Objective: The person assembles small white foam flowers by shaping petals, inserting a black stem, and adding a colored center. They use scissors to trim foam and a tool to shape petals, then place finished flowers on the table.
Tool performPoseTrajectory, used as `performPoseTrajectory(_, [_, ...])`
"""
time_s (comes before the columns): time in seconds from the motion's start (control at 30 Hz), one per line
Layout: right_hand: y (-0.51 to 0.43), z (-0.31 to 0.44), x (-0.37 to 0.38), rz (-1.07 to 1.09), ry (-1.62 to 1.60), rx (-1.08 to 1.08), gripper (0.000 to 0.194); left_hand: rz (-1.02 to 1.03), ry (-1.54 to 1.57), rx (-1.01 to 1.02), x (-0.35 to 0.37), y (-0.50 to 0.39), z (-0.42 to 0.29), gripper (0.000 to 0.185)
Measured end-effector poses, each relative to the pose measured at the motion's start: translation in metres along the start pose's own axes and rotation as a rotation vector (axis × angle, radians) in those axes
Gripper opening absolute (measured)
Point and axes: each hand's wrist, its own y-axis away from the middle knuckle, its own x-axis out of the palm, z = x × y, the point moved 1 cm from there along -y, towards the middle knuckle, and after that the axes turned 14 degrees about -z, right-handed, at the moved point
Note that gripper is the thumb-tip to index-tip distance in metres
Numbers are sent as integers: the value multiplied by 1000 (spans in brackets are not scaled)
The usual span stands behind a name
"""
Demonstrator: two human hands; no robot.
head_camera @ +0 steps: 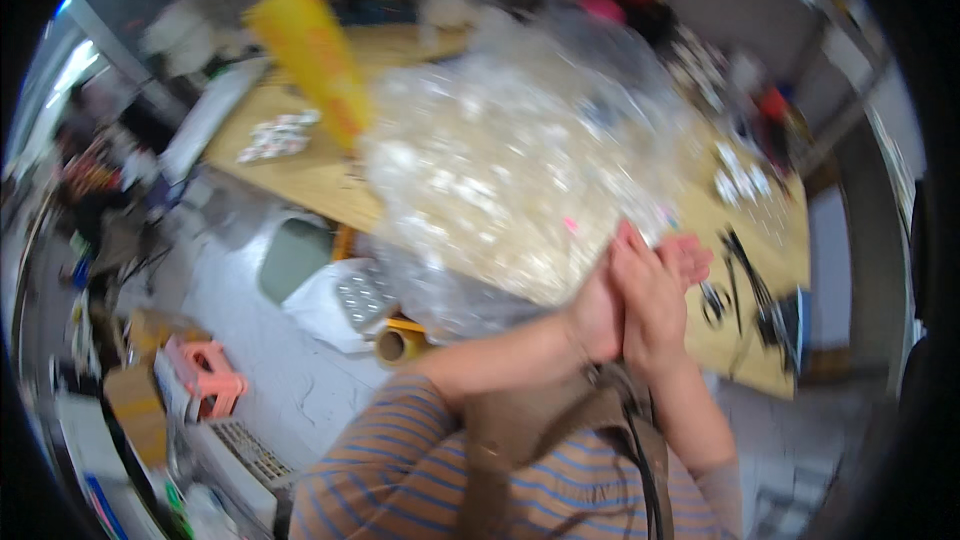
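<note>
My left hand (604, 307) and my right hand (651, 281) are pressed together, palm against palm, in front of my body at the near edge of the wooden table. Neither shows anything held. Just beyond them lies a large heap of clear plastic bags or film (495, 180), with small white and pale pieces and one pink spot in it. To the heap's left leans a yellow plastic-wrapped roll (319, 64). Right of my hands lie scissors (715, 301) and a black bundle, perhaps cables or straps (750, 270). Blur hides finer detail.
Small white items (279, 136) lie on the table's left part, others (739, 176) on its right. A pink plastic stool (214, 379), cardboard boxes (139, 412) and a green-grey stool seat (296, 261) stand at the left. A cardboard-cored roll (397, 345) is below the table's edge.
</note>
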Motion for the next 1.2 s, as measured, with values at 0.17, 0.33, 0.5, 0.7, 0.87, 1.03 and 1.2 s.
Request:
performPoseTrajectory(0.17, [14, 34, 17, 182, -205, -151, 44, 31, -18, 40, -4, 49, -18, 82])
performPoseTrajectory(0.33, [14, 76, 36, 298, -309, -115, 63, -17, -205, 131, -46, 62, 4, 80])
performPoseTrajectory(0.5, [0, 80, 55, 302, -272, 98, 61, -274, -238, 283, -46, 98, 10, 64])
performPoseTrajectory(0.7, [12, 66, 53, 122, 8, -109, 51, -176, -180, 353, -2, 124, -27, 73])
performPoseTrajectory(0.87, [26, 118, 46, 305, -185, -240, 70, 20, -90, 274, -33, 117, -33, 78])
performPoseTrajectory(1.03, [3, 140, 55, 266, -308, -101, 66, -153, -437, 521, -43, 109, 17, 73])
performPoseTrajectory(1.2, [-3, 103, 57, 184, -88, -110, 60, -227, -160, 331, -7, 145, -14, 67])
